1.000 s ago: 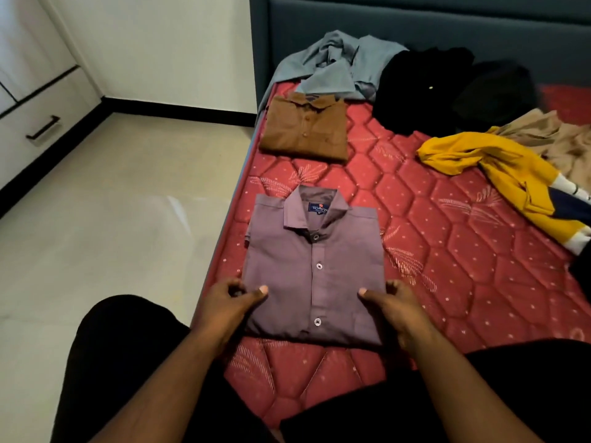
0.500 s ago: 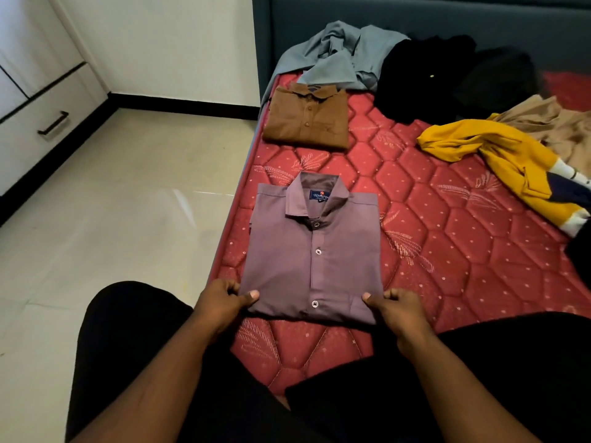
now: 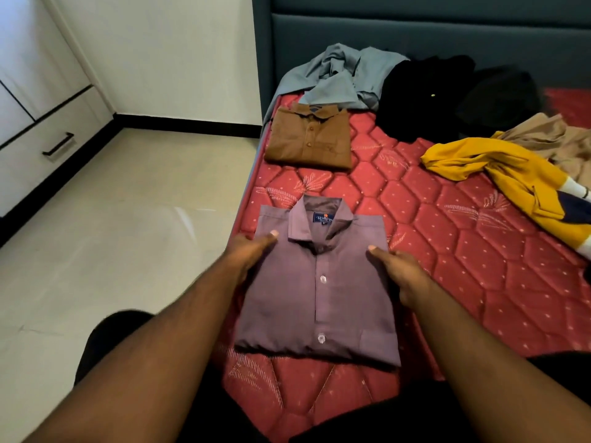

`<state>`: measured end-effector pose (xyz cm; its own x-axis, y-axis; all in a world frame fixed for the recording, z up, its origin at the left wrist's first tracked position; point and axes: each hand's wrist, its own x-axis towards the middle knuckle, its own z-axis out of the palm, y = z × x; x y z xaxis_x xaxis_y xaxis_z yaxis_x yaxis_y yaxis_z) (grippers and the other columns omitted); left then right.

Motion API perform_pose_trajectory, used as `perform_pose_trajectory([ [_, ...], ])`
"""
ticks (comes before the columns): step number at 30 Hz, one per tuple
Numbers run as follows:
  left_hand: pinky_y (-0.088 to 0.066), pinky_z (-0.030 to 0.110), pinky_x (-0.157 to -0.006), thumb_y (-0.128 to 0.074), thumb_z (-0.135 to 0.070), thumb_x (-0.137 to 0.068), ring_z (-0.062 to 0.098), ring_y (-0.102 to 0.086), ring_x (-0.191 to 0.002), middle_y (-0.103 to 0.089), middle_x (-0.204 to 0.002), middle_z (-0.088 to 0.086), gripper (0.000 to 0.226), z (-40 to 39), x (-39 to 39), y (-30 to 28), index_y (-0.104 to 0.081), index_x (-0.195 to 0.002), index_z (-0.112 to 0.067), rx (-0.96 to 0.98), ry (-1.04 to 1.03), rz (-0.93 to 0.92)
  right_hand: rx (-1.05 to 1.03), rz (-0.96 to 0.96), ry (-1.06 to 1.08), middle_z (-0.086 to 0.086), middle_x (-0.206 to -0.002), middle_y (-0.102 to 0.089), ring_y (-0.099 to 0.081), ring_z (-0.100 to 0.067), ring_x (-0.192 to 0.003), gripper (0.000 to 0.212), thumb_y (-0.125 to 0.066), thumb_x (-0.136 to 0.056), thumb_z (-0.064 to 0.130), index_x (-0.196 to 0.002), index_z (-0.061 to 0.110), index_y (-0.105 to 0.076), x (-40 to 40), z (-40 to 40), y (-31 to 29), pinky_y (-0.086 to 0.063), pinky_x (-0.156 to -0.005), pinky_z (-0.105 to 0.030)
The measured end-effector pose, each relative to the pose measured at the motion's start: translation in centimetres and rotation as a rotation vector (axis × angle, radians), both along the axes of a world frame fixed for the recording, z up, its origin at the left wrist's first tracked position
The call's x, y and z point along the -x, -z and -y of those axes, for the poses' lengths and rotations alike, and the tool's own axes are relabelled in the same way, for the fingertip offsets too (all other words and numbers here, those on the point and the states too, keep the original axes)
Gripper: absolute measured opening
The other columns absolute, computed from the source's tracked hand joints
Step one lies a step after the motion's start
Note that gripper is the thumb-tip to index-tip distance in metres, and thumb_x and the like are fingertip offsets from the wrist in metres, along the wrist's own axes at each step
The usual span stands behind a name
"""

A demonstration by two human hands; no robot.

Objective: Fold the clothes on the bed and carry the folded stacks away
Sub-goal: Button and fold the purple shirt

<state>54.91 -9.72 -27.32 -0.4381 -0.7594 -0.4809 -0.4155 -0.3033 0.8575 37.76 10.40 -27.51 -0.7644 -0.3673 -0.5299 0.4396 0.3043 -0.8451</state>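
Observation:
A folded mauve shirt [image 3: 316,292] lies near the front left corner of the red quilted mattress [image 3: 447,238], collar pointing away from me. My left hand [image 3: 248,254] grips its left edge with the thumb on top. My right hand [image 3: 398,271] grips its right edge the same way, fingers hidden under the cloth. A folded brown shirt [image 3: 308,137] lies farther up the bed's left side. Unfolded clothes lie beyond: a grey shirt [image 3: 339,76], a black garment [image 3: 425,94], a yellow top [image 3: 511,174] and a tan garment [image 3: 550,139].
The dark padded headboard [image 3: 415,30] runs along the bed's far end. Pale floor tiles [image 3: 128,235] spread to the left, with white cabinets and a drawer handle [image 3: 57,144] against the left wall. My dark-clothed knees are at the bottom of the view.
Both hands slid from the shirt's bottom corners up along its sides to just below the collar. The mauve shirt sits a little farther from the mattress's front edge.

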Motion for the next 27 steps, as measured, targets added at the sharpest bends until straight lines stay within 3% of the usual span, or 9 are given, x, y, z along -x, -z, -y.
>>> perform_pose_trajectory([
  [2, -0.056, 0.028, -0.062, -0.084, -0.023, -0.075, 0.024, -0.069, -0.072, -0.071, -0.081, 0.010, 0.032, 1.9, 1.3, -0.6, -0.066, -0.092, -0.003, -0.073, 0.140, 0.046, -0.017, 0.022, -0.087, -0.012, -0.073, -0.070, -0.065, -0.015, -0.049, 0.020, -0.067, -0.087, 0.009, -0.104, -0.003, -0.066, 1.7, 1.4, -0.5, -0.052, -0.045, -0.021],
  [5, -0.053, 0.051, -0.092, -0.080, -0.012, -0.073, 0.037, -0.069, -0.095, -0.070, -0.107, 0.024, 0.041, 4.2, 2.2, -0.8, -0.068, -0.111, 0.000, -0.255, 0.203, -0.149, 0.121, 0.030, -0.111, -0.022, -0.095, -0.071, -0.070, -0.024, -0.068, 0.022, -0.061, -0.090, 0.003, -0.111, 0.001, -0.060, 3.1, 3.0, -0.8, -0.058, -0.058, -0.032],
  [9, -0.049, 0.056, -0.097, -0.061, -0.008, -0.086, 0.045, -0.062, -0.109, -0.064, -0.118, 0.029, 0.031, 8.0, 5.4, -1.7, -0.069, -0.115, -0.002, -0.416, 0.171, -0.415, 0.392, 0.082, -0.083, -0.018, -0.106, -0.071, -0.069, -0.035, -0.091, 0.031, -0.055, -0.091, 0.004, -0.121, 0.011, -0.057, 5.8, 7.0, -2.3, -0.060, -0.071, -0.042],
  [12, -0.055, 0.050, -0.088, -0.056, -0.007, -0.086, 0.039, -0.066, -0.104, -0.067, -0.117, 0.024, 0.030, 12.5, 9.2, -4.4, -0.070, -0.112, -0.004, -0.347, 0.186, -0.524, 0.471, 0.054, -0.075, -0.017, -0.107, -0.071, -0.069, -0.036, -0.094, 0.032, -0.054, -0.090, 0.008, -0.122, 0.014, -0.059, 9.6, 10.8, -4.6, -0.057, -0.076, -0.051],
  [17, -0.060, 0.039, -0.079, -0.055, -0.020, -0.093, 0.026, -0.071, -0.094, -0.070, -0.114, 0.016, 0.031, 23.0, 20.4, -8.5, -0.066, -0.118, -0.006, -0.248, 0.242, -0.467, 0.510, 0.056, -0.141, -0.014, -0.120, -0.067, -0.066, -0.029, -0.108, 0.038, -0.051, -0.095, 0.021, -0.131, 0.013, -0.057, 20.9, 20.6, -7.2, -0.058, -0.079, -0.046],
  [19, -0.060, 0.035, -0.072, -0.057, -0.031, -0.095, 0.024, -0.071, -0.089, -0.072, -0.110, 0.012, 0.031, 26.8, 24.5, -7.5, -0.067, -0.115, -0.009, -0.205, 0.205, -0.434, 0.491, 0.094, -0.129, -0.012, -0.114, -0.070, -0.069, -0.025, -0.099, 0.040, -0.051, -0.097, 0.032, -0.131, 0.012, -0.057, 24.9, 24.3, -6.5, -0.060, -0.067, -0.039],
  [21, -0.058, 0.029, -0.061, -0.062, -0.040, -0.092, 0.020, -0.068, -0.078, -0.072, -0.096, 0.006, 0.034, 28.7, 26.5, -4.4, -0.067, -0.109, -0.011, -0.163, 0.175, -0.288, 0.335, 0.123, -0.200, -0.009, -0.095, -0.075, -0.073, -0.020, -0.080, 0.038, -0.053, -0.096, 0.039, -0.121, 0.013, -0.063, 26.7, 26.5, -4.1, -0.058, -0.055, -0.033],
  [23, -0.054, 0.024, -0.050, -0.068, -0.031, -0.089, 0.015, -0.066, -0.063, -0.070, -0.082, 0.003, 0.033, 29.0, 26.5, -0.5, -0.064, -0.110, -0.006, -0.134, 0.188, -0.169, 0.175, 0.087, -0.272, -0.007, -0.087, -0.075, -0.072, -0.019, -0.070, 0.033, -0.062, -0.092, 0.029, -0.118, 0.010, -0.064, 26.9, 27.1, -0.4, -0.057, -0.054, -0.032],
  [27, -0.058, 0.028, -0.055, -0.074, 0.001, -0.080, 0.017, -0.069, -0.072, -0.070, -0.097, 0.008, 0.049, 28.9, 26.7, 3.0, -0.057, -0.125, -0.006, -0.030, 0.123, -0.209, 0.184, -0.024, -0.152, -0.013, -0.105, -0.071, -0.070, -0.023, -0.076, 0.043, -0.065, -0.086, 0.000, -0.126, 0.010, -0.054, 27.8, 27.1, 4.2, -0.059, -0.057, -0.033],
])
